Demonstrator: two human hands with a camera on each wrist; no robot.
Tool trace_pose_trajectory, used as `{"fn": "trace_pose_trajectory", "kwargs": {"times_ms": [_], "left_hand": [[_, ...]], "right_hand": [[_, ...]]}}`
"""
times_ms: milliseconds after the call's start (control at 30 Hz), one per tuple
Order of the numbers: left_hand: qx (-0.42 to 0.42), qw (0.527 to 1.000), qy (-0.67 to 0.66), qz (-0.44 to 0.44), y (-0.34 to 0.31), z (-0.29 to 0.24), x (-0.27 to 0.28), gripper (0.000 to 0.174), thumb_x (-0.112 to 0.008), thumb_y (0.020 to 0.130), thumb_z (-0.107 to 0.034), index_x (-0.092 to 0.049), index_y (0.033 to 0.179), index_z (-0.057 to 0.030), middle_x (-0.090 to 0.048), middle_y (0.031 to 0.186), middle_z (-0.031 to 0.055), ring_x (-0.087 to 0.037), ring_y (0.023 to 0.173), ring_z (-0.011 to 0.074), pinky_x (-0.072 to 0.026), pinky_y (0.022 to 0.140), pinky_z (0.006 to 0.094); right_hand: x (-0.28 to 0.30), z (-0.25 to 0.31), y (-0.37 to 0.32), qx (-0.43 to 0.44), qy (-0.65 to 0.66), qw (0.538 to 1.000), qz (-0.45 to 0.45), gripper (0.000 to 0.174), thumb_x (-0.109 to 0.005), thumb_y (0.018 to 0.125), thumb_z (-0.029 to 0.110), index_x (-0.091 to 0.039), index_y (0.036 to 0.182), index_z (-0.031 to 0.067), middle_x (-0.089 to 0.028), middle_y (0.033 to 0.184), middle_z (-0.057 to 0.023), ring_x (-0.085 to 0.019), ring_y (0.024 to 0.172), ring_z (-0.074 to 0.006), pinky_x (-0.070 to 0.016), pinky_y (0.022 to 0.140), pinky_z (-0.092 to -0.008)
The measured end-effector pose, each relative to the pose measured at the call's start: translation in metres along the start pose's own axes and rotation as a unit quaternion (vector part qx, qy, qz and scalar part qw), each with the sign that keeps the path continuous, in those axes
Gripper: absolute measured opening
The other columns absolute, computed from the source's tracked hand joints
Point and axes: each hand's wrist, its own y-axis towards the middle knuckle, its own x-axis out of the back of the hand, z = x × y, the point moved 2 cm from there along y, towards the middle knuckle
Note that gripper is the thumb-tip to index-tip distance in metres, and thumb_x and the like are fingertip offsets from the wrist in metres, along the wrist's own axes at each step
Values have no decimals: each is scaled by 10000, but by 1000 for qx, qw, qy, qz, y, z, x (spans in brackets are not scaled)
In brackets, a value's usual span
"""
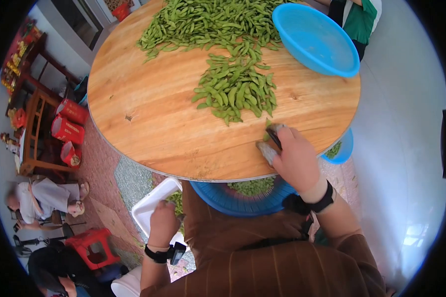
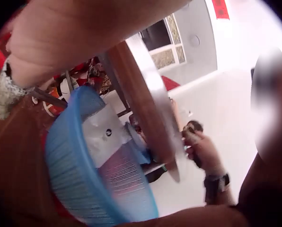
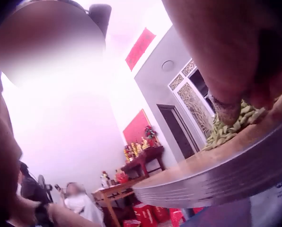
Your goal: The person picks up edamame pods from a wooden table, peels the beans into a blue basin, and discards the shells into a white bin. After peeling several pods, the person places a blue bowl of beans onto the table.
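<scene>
Green edamame pods (image 1: 238, 91) lie in a small heap on the round wooden table (image 1: 148, 128), below a larger pile (image 1: 208, 22). My right hand (image 1: 300, 161) is over the table's near edge, pinching a green pod (image 1: 267, 134) between covered fingertips; a dark strip shows beside the pod. My left hand (image 1: 164, 222) hangs below the tabletop over a white tub (image 1: 146, 203) with green pieces in it. Its back faces the head camera, and I cannot tell whether it holds anything. A ribbed blue basket (image 1: 208, 195) with pale green beans (image 1: 252, 186) sits at my lap.
A blue basin (image 1: 317, 42) rests tilted at the table's right rim. Another blue container (image 1: 344, 148) with green contents is below the right edge. At left are a red stool (image 1: 92, 247), red buckets (image 1: 67, 129) and a seated person (image 1: 49, 198). Someone in green (image 1: 362, 22) is at upper right.
</scene>
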Motion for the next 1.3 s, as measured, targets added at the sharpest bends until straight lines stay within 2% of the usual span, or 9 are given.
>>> {"fn": "trace_pose_trajectory", "kwargs": {"times_ms": [200,400,500,600,667,800,1000,1133,1300], "left_hand": [[-191,935,-299,18,9,-85,73,262,-665,785,-140,-586,1009,-30,-595,962,197,-587,888,344,-487,718,423],[-334,882,-255,-214,40,-161,98,281,-617,800,-61,-597,1079,-32,-609,1022,154,-601,899,355,-492,769,352],[-385,900,-191,-71,51,-172,79,257,-604,817,-60,-583,1068,-7,-616,977,164,-586,846,382,-484,744,359],[-364,850,-378,-38,50,-173,72,181,-564,789,-7,-580,969,-21,-595,810,108,-580,722,298,-476,661,362],[-157,723,-650,172,47,-171,70,88,-549,901,-84,-581,961,-28,-559,735,20,-520,627,128,-422,577,246],[-172,717,-655,166,47,-170,57,105,-511,934,-100,-586,977,-40,-535,747,-20,-471,649,41,-389,558,189],[-236,797,-553,56,44,-173,60,118,-517,927,-89,-581,1010,-35,-542,753,-24,-479,649,46,-402,557,199],[-219,825,-520,17,44,-175,58,144,-558,839,-52,-586,974,-9,-606,806,131,-598,762,255,-473,695,317],[-323,889,-279,-162,44,-171,53,139,-570,879,-87,-598,997,-18,-613,790,114,-604,676,233,-479,601,327]], "right_hand": [[-6,-19,5,-42,-59,997,-2,212,-639,705,110,-516,834,-5,-573,752,-202,-573,723,-400,-458,600,-448],[29,-7,-25,-152,180,943,235,208,-663,787,148,-569,871,-19,-573,693,-111,-543,636,-198,-451,598,-326],[35,-10,-38,-125,389,891,200,283,-633,852,125,-583,1102,3,-565,763,49,-487,639,-50,-439,569,-248],[43,-6,-47,-232,437,839,226,323,-599,858,113,-541,1160,15,-592,764,26,-519,590,-52,-438,534,-216],[39,-5,-53,-216,422,847,240,332,-569,859,95,-520,1178,20,-597,755,16,-529,570,-54,-435,514,-209],[29,-5,-62,-168,384,869,264,326,-484,850,45,-502,1175,30,-605,728,-5,-539,508,-78,-435,466,-219],[29,-2,-60,-210,451,824,272,340,-473,842,35,-494,1181,45,-599,728,0,-523,506,-64,-428,458,-213],[26,-2,-61,-176,429,846,265,340,-469,859,44,-482,1198,56,-590,722,5,-499,504,-57,-414,451,-203],[21,-6,-59,-225,547,737,326,314,-465,931,119,-459,1244,87,-509,686,25,-421,489,-37,-346,434,-186]]}}
